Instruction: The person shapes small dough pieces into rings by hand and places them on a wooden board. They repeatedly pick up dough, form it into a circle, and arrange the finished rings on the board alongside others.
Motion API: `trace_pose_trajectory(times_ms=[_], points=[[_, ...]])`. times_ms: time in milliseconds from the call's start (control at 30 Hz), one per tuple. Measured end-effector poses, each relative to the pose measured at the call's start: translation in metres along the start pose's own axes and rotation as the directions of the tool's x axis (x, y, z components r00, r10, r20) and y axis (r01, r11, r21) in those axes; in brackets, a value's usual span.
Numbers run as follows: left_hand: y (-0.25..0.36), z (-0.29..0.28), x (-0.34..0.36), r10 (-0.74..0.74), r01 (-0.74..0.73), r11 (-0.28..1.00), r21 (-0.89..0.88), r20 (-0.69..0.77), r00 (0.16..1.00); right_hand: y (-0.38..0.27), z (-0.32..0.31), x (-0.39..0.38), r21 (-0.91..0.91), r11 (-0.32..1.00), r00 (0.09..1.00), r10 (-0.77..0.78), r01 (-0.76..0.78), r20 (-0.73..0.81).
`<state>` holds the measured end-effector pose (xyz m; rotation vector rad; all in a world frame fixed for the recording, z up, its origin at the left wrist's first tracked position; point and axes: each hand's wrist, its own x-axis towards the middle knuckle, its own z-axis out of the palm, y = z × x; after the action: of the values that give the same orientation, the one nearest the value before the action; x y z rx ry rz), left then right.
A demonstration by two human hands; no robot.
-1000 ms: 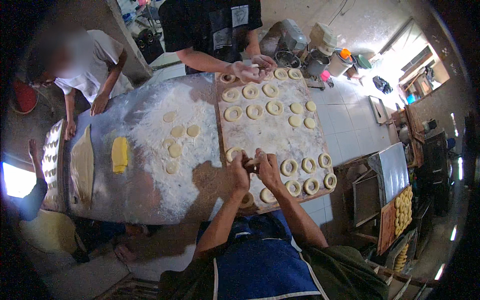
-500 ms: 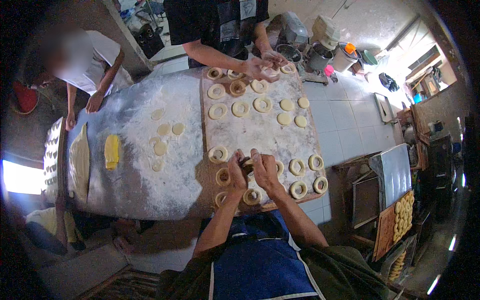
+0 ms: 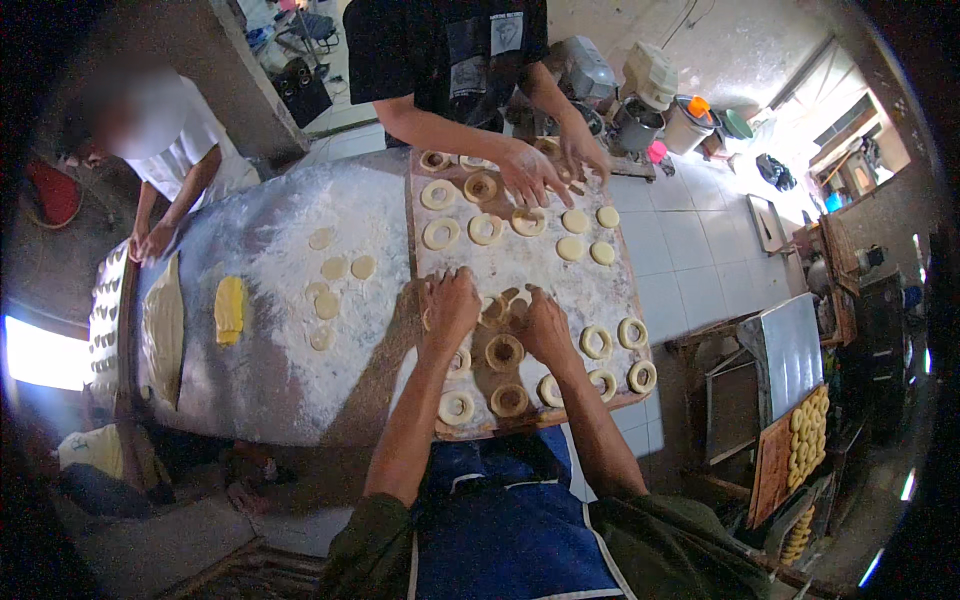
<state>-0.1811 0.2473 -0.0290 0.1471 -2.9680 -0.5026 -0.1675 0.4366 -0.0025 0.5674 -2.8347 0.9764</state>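
Observation:
Rows of pale dough rings (image 3: 596, 342) lie on a floured wooden board (image 3: 460, 262). My left hand (image 3: 452, 308) is over the board's left part, fingers curled down and knuckles up; what is under them is hidden. A ring's edge peeks out beside that wrist. My right hand (image 3: 545, 327) is lowered a little to the right, its curled fingertips at the edge of ring-shaped dough. Between my hands a shaded dough ring (image 3: 492, 312) rests on the board. Nearer me, another dough ring (image 3: 505, 352) lies in shadow.
Across the board, a co-worker's hands (image 3: 532, 175) reach over rings and small dough discs (image 3: 574, 221). A floured metal table (image 3: 280, 215) adjoins on the left, with flat discs, a yellow block (image 3: 229, 310) and a dough sheet (image 3: 162, 325). Another person stands at its far end.
My hands, together around a dough ring before, have moved apart, and shaded ring-shaped dough shows between them. The co-worker's hands have come apart and lowered onto the board.

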Motion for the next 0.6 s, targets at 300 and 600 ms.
trace_pose_trajectory(times_ms=[300,600], points=[[-0.023,-0.013,-0.033,0.042,-0.069,0.979,-0.19,-0.144,0.989,-0.059,-0.015,-0.026,0.143,0.978,0.986,0.14,-0.152,0.094],[-0.209,-0.064,-0.137,-0.402,0.504,0.858,0.095,-0.486,0.776,-0.117,0.023,-0.063,0.34,0.926,0.968,0.085,-0.165,0.236]])
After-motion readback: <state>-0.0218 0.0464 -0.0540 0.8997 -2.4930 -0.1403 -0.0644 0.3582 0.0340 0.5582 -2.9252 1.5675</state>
